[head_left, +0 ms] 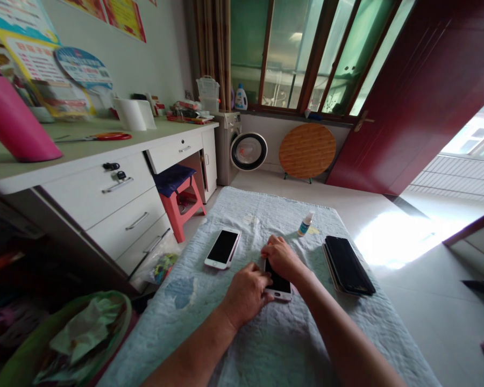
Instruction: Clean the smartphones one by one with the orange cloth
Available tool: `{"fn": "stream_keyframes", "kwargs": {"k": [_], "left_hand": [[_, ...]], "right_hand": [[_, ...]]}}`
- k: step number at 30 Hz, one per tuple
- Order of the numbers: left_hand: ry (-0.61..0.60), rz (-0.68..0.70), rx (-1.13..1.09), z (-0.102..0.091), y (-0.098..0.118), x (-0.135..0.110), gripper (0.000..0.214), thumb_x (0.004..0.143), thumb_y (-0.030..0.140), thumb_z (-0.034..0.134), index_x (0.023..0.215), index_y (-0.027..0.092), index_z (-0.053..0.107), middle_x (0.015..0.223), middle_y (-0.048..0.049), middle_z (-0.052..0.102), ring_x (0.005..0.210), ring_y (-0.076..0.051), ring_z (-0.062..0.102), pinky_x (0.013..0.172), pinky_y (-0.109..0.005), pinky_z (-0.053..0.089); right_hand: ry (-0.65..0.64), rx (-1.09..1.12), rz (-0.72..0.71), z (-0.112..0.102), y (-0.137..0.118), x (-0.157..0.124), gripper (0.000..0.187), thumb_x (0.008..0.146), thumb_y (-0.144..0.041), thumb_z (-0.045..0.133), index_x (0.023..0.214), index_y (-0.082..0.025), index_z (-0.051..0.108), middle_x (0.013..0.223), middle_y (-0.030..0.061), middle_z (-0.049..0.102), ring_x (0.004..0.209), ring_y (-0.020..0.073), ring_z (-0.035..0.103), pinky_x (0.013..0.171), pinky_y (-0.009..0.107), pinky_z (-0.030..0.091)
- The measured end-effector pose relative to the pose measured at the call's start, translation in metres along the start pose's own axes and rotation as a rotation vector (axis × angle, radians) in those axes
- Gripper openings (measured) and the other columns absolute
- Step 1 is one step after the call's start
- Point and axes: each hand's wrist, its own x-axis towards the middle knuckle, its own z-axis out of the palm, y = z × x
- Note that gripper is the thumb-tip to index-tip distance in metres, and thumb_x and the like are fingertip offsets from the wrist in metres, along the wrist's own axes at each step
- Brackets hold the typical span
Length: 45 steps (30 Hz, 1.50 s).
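Observation:
A smartphone (281, 285) with a dark screen and light frame lies on the cloth-covered table (242, 349) in front of me. My left hand (248, 293) grips its left edge, with the thumb near the lower end. Curled over the phone's upper part is my right hand (281, 258), its fingers bent and pressed together; whatever they hold is hidden. To the left, a white phone (222, 248) rests on another thin item. A black phone (349, 264) lies stacked on another device at the right. Beyond my right hand stands a small spray bottle (305, 224) with a blue label.
A desk with drawers (121, 215) runs along the left, bearing a pink bottle (14, 113), scissors (105, 137) and a paper roll (135, 114). A red stool (181, 201), washing machine (228, 145) and waste basket (123, 312) stand around the table.

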Motion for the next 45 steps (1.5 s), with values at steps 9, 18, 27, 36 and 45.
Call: {"fn": "stream_keyframes", "kwargs": {"k": [9, 18, 27, 36, 45], "left_hand": [[0.003, 0.013, -0.001, 0.003, -0.001, 0.000, 0.016, 0.080, 0.027, 0.076, 0.094, 0.020, 0.073, 0.097, -0.0035, 0.074, 0.094, -0.024, 0.062, 0.085, -0.033, 0.049], [-0.003, -0.001, -0.038, 0.005, -0.002, 0.000, 0.017, 0.083, 0.030, 0.073, 0.097, 0.021, 0.073, 0.104, -0.0048, 0.073, 0.098, -0.024, 0.065, 0.088, -0.034, 0.050], [0.002, 0.008, -0.027, 0.008, -0.003, -0.001, 0.013, 0.082, 0.022, 0.072, 0.094, 0.020, 0.073, 0.109, -0.0044, 0.073, 0.102, -0.023, 0.064, 0.091, -0.033, 0.050], [-0.001, 0.005, -0.036, 0.009, -0.004, -0.001, 0.015, 0.084, 0.020, 0.066, 0.098, 0.021, 0.072, 0.111, -0.0045, 0.072, 0.105, -0.023, 0.063, 0.095, -0.034, 0.048], [-0.022, 0.005, -0.020, 0.005, 0.000, -0.001, 0.015, 0.090, 0.028, 0.061, 0.099, 0.022, 0.071, 0.109, -0.0050, 0.071, 0.104, -0.024, 0.063, 0.096, -0.034, 0.047]], "right_hand": [[0.083, -0.052, 0.141, 0.007, 0.008, 0.016, 0.027, 0.094, -0.019, 0.047, 0.090, -0.019, 0.073, 0.096, 0.0074, 0.059, 0.087, 0.0177, 0.050, 0.083, 0.026, 0.035], [0.093, -0.130, 0.245, 0.006, 0.019, 0.011, 0.030, 0.094, -0.016, 0.042, 0.086, -0.015, 0.071, 0.092, 0.0113, 0.060, 0.086, 0.0202, 0.052, 0.083, 0.030, 0.036], [0.099, -0.163, 0.410, -0.003, 0.037, -0.013, 0.027, 0.092, -0.015, 0.043, 0.089, -0.014, 0.070, 0.093, 0.0127, 0.060, 0.089, 0.0216, 0.055, 0.083, 0.031, 0.036], [0.149, -0.180, 0.390, 0.004, 0.035, -0.027, 0.024, 0.091, -0.010, 0.044, 0.088, -0.015, 0.067, 0.091, 0.0115, 0.060, 0.086, 0.0208, 0.051, 0.082, 0.030, 0.036], [0.087, -0.028, 0.168, -0.006, 0.012, -0.051, 0.025, 0.093, -0.014, 0.046, 0.080, -0.018, 0.067, 0.085, 0.0062, 0.055, 0.081, 0.0173, 0.048, 0.073, 0.026, 0.036]]}}
